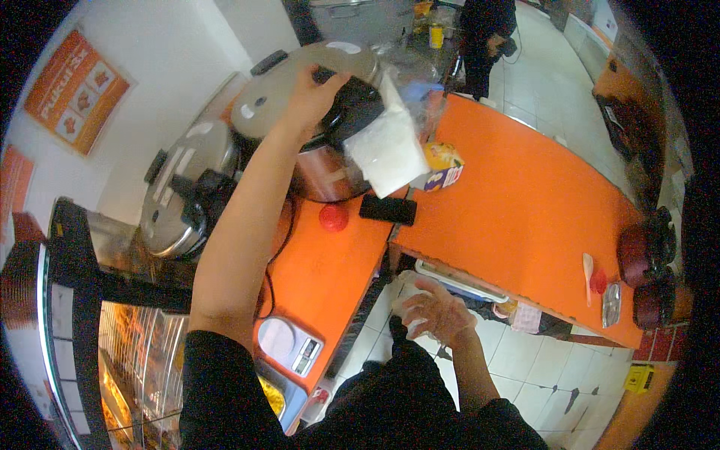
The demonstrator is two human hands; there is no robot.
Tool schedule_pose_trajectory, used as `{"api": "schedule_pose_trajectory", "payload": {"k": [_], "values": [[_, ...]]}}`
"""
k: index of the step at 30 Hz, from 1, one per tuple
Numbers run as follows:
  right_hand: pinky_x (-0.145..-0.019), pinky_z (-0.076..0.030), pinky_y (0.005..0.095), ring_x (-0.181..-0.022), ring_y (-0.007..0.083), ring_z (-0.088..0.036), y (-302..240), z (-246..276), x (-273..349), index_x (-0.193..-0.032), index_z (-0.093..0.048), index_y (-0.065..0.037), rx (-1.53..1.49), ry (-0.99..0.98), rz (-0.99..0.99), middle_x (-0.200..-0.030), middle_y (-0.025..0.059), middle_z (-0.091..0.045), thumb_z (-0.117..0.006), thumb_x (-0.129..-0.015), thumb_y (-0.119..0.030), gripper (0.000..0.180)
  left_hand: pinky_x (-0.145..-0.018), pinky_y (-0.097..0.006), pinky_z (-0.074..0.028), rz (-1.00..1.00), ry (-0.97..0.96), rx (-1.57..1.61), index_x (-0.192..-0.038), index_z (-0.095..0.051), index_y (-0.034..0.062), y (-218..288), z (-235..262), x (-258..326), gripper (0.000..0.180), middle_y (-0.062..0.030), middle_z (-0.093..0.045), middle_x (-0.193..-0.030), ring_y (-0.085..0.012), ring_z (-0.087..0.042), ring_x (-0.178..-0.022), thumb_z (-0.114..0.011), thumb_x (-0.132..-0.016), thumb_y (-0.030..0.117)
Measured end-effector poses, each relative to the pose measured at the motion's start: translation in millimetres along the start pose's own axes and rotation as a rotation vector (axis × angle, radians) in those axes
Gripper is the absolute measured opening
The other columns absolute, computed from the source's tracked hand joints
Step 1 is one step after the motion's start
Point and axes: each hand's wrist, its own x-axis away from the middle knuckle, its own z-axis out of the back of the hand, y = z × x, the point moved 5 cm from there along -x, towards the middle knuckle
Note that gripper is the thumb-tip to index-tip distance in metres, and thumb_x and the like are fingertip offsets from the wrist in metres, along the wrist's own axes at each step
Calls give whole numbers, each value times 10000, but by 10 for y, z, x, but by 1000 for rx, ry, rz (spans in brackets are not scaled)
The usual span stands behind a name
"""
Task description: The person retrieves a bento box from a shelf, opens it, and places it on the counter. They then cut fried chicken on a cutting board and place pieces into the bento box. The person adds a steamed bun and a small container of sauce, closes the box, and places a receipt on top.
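Two hands: left hand grips the raised cooker lid; right hand closes round a pale cup, low off the desk.
Bearing: cooker lies at 11 o'clock from the cup.
Nearer: left hand, at the cooker's 12 o'clock edge.
Beside: white bag, red cap.

Cooker pot partly behind white bag; right-hand fingers blurred

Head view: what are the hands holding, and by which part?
Left hand grips the raised cooker lid by its front edge. Right hand holds a crumpled clear plastic bag around its middle.
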Motion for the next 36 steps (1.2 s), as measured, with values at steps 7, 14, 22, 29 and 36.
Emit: {"api": "schedule_pose_trajectory", "payload": {"k": [7, 14, 22, 29, 36], "values": [[-791, -550, 516, -1020, 350, -622, -20, 750, -461, -1454, -425, -96, 344, 335, 391, -1218, 191, -598, -602, -859, -619, 811, -822, -351, -563, 17, -19, 397, -1461, -396, 51, 127, 127, -226, 734, -158, -621, -1133, -251, -651, -1002, -776, -845, 175], [-965, -473, 520, -1224, 323, -516, -537, 1075, -898, -1530, -344, -179, -132, 414, 593, -1415, 171, -469, -444, -974, -621, 717, -934, -391, -494, -18, -126, 332, -1342, -529, 37, 969, 769, -747, 513, -167, -615, -1216, -263, -614, -1069, -708, -887, 192], [-963, -496, 445, -1124, 276, -590, -2291, 1047, -1518, -1336, -492, -52, 343, 551, 1054, -1320, 150, -550, -558, -1001, -417, 499, -978, -406, -465, 166, -139, 246, -1361, -490, 26, 1403, 1385, -1272, 549, -243, -525, -1290, -313, -572, -1078, -710, -889, 201], [-987, -493, 389, -1106, 275, -637, -3811, -228, -3391, -1259, -616, -83, 1511, -19, 1033, -1193, 128, -669, -594, -944, -225, 346, -852, -407, -542, 273, -57, 269, -1308, -504, 17, 1546, 1710, -1772, 520, -112, -568, -1250, -250, -630, -995, -731, -864, 163], [-1040, -462, 449, -1212, 338, -595, -3246, -815, -5217, -1403, -554, -143, 2339, -379, 23, -1368, 173, -593, -796, -695, -508, 833, -902, -501, -500, 343, -3, 282, -1329, -443, 66, 1589, 1726, -1796, 648, -95, -584, -1196, -264, -642, -997, -798, -795, 163]]}}
